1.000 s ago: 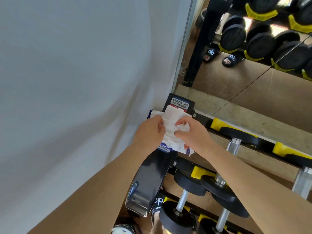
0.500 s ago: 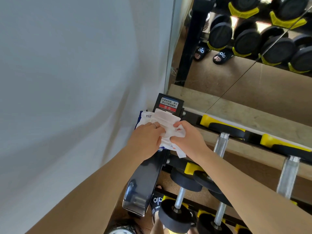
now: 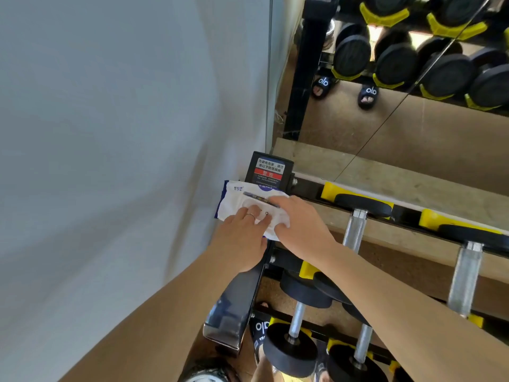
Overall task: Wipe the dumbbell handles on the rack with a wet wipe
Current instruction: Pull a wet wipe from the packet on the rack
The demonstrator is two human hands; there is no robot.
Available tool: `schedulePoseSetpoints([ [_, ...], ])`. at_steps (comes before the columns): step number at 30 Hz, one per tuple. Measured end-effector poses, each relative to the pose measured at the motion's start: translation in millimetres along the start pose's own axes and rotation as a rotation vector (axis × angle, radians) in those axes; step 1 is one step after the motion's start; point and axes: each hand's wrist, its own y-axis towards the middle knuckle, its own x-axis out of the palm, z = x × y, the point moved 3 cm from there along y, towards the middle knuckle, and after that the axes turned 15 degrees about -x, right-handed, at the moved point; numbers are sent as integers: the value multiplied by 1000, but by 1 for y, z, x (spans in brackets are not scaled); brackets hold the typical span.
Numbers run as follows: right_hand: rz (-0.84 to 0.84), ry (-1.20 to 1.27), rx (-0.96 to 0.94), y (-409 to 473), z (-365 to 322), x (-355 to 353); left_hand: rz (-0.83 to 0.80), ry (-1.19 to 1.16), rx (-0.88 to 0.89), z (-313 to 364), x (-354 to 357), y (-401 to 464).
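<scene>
A white and blue wet wipe pack (image 3: 234,199) lies on top of the black rack's end post (image 3: 234,307). My left hand (image 3: 242,241) presses its fingers flat on the pack. My right hand (image 3: 300,224) rests its fingertips on the pack's dark flap, and a crumpled white wipe (image 3: 272,235) shows under its palm. Steel dumbbell handles stand to the right on the top shelf (image 3: 354,230) (image 3: 465,274), apart from both hands. Two more handles sit on the lower shelf (image 3: 296,321) (image 3: 362,343).
A pale wall (image 3: 110,161) runs close along the left. A mirror (image 3: 413,119) behind the rack reflects dumbbells and black slippers. A warning label (image 3: 268,169) sits on the post's top, just beyond the pack. Yellow cradles (image 3: 330,191) hold the dumbbell heads.
The wipe that both hands held spread out above the pack is now bunched under my right hand. Both hands have lowered onto the pack, which now lies flat and uncovered.
</scene>
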Motion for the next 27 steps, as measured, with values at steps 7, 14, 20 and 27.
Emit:
schedulePoseSetpoints([
  [7, -186, -176, -52, -3, -5, 8, 115, -491, -307, -54, -19, -14],
  [14, -385, -366, -29, -8, -5, 22, 170, -119, -2, -36, -22, -8],
  [20, -431, -182, 58, -10, 6, 28, 119, -17, -2, -17, -11, -2],
  [27, 181, 534, 385, -26, 30, -16, -107, -681, -203, 11, -31, 1],
])
